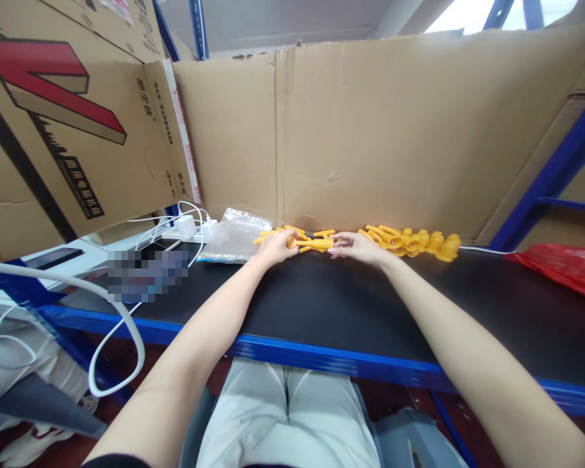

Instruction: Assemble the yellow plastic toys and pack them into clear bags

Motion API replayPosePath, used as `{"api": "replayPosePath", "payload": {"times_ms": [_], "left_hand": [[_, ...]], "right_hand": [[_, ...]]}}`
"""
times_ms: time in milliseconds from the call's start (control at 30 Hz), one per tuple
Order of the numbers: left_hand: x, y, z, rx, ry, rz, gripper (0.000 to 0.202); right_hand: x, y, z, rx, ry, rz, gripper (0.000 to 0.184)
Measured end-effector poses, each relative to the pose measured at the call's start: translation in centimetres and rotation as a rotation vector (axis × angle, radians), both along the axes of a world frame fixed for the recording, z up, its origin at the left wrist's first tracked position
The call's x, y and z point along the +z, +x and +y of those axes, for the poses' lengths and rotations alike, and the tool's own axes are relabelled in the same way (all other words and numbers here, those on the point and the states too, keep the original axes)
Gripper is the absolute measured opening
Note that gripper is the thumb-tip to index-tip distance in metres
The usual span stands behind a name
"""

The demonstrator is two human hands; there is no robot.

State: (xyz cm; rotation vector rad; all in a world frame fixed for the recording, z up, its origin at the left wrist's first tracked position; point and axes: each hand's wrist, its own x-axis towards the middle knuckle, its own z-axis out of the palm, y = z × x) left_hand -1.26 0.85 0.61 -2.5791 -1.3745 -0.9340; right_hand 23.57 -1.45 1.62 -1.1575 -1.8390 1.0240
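Observation:
Several yellow plastic pieces with thin rod-like parts (316,244) lie at the back of the black shelf top, between my two hands. My left hand (279,247) has its fingers curled round one of them, and a round yellow end shows by the thumb. My right hand (355,248) pinches the other end of a yellow piece with its fingertips. Their exact kind is too small to make out. Right of my right hand stand several yellow cup-shaped pieces (414,243) in a row, with more yellow rods (381,233) beside them.
A clear plastic bag (234,237) lies left of my left hand. Farther left are white chargers (185,227) with cables and a blurred-out item (149,273). A red bag (565,266) lies at the right. Cardboard (370,130) walls the back; a blue rail (322,356) edges the front.

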Motion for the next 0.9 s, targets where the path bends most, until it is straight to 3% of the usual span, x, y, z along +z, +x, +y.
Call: {"api": "replayPosePath", "payload": {"times_ms": [700, 900], "left_hand": [[-0.02, -0.21, -0.16, -0.045, -0.030, 0.000, 0.047], [0.14, -0.28, -0.31, -0.048, -0.071, -0.040, 0.059]], "right_hand": [[-0.37, 0.33, 0.42, -0.033, 0.029, 0.006, 0.046], [0.19, 0.36, -0.12, -0.133, 0.074, -0.009, 0.044]]}}
